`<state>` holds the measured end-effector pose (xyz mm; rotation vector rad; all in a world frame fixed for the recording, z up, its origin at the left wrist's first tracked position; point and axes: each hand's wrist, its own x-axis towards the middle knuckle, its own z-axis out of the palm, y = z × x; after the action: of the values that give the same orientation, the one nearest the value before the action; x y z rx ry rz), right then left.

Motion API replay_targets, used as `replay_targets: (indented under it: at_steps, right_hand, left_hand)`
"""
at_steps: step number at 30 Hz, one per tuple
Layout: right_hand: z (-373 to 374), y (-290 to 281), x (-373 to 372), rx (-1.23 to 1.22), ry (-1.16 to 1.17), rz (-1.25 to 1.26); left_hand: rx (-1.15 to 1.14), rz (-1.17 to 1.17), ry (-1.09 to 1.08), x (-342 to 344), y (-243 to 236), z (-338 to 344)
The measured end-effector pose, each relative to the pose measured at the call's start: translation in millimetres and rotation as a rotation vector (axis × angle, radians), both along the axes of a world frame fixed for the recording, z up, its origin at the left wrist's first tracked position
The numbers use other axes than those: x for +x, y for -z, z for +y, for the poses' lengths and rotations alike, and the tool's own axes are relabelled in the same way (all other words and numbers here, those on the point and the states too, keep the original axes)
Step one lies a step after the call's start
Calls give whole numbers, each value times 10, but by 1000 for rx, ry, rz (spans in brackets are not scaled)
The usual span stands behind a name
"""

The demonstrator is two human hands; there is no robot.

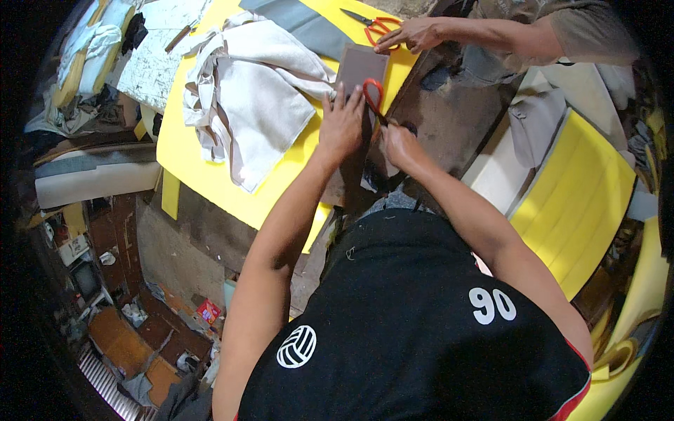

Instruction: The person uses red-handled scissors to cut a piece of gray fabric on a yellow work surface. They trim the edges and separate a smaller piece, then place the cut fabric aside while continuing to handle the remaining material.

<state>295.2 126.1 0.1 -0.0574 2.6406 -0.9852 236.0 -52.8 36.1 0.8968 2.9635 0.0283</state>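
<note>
Risks first. The person's left hand (pixel 342 125) lies palm down, fingers spread, on the flat, grey-brown rectangular piece (pixel 365 62), which rests near the edge of the dark brown surface (pixel 449 119). The right hand (pixel 400 146) is closed, fingers bunched about the lower end of a dark-shanked tool with a red loop handle (pixel 380 90); the exact grip is hidden. Its loop stands just beside the left fingertips. Should the tool slip or the piece skid, the left fingers would likely be struck. Probable cause: hands working close together, over soft layers offering poor footing.

Second hazard: a co-worker's hand (pixel 415 35) reaches in at the far end, beside a pair of dark-bladed scissors with red handles (pixel 371 23). An unannounced pull there could shift the piece. The crumpled off-white cloth with straps (pixel 260 98) lies close by and might be caught.

Count: hands, three (two the person's own, one the co-worker's); red-handled tools, two; grey-brown rectangular pieces, one; smooth blue-grey sheets at the far side, one (pixel 309 29); broad, bright yellow sheets beneath the cloth, one (pixel 175 140); yellow ribbed panels at right, one (pixel 579 196); cloth heaps, one, its separate layers not countable.
</note>
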Motion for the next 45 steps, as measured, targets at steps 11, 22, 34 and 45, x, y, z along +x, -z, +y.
replay_targets:
  at_steps: [11, 22, 34, 45]
  right_hand:
    - [-73, -124, -106, 50, 2, -26]
    - [-78, -93, -42, 18, 32, 38]
    - [-70, -152, -35, 8, 21, 24]
    - [25, -18, 19, 33, -31, 38]
  left_hand:
    - [-49, 27, 1, -100, -19, 11]
    - [-24, -12, -18, -39, 8, -1]
    - [13, -3, 20, -60, -37, -13]
    - [14, 5, 1, -47, -67, 56]
